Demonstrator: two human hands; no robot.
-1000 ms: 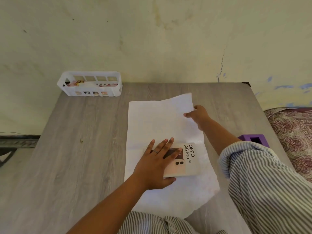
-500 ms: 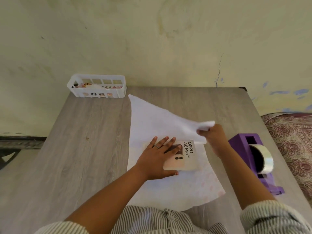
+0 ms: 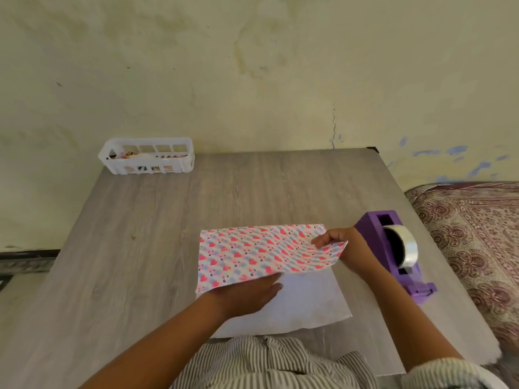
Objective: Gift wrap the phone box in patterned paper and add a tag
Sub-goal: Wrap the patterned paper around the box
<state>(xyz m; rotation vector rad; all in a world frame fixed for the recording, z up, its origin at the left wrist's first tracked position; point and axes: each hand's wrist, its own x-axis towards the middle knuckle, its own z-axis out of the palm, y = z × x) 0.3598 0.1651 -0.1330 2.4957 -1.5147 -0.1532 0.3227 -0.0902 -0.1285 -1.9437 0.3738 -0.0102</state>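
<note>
The sheet of white-backed wrapping paper printed with pink hearts [image 3: 261, 254] lies folded toward the person over the spot where the phone box would sit; the box itself is hidden beneath. Its long fold runs left to right on the grey wood-grain surface [image 3: 126, 248]. The right hand [image 3: 341, 242] pinches the flap's right corner with closed fingers, just beside the purple tape dispenser [image 3: 393, 254]. The left hand [image 3: 250, 293] lies under the flap; its fingers are hidden, so their state cannot be told.

White slotted basket [image 3: 146, 155] at the grey table's [image 3: 126, 248] far left, contents unclear; patterned cloth [image 3: 477, 234] right.
</note>
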